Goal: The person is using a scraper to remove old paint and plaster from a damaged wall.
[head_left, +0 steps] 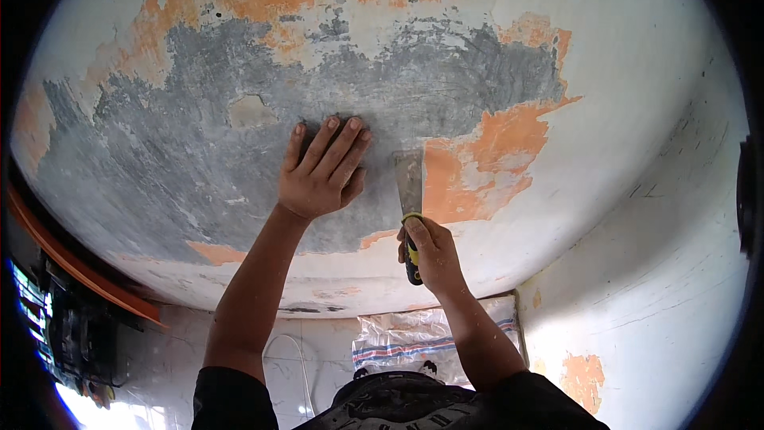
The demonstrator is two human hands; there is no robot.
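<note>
Gripping the black-and-yellow putty knife (410, 187), the right hand (436, 253) lines its blade beside orange paint (450, 183), the left hand (320, 179) spread flat on the grey wall (207, 123)!

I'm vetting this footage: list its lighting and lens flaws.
Head view: black, rounded corners; the orange strip at lower left looks bowed; harsh glare bottom left; soft shadow on the right wall; no obvious blur on left hand, right hand or scraper.

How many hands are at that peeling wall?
2: the left hand, spread flat against the grey patch, and the right hand, gripping a scraper. No others show.
</note>
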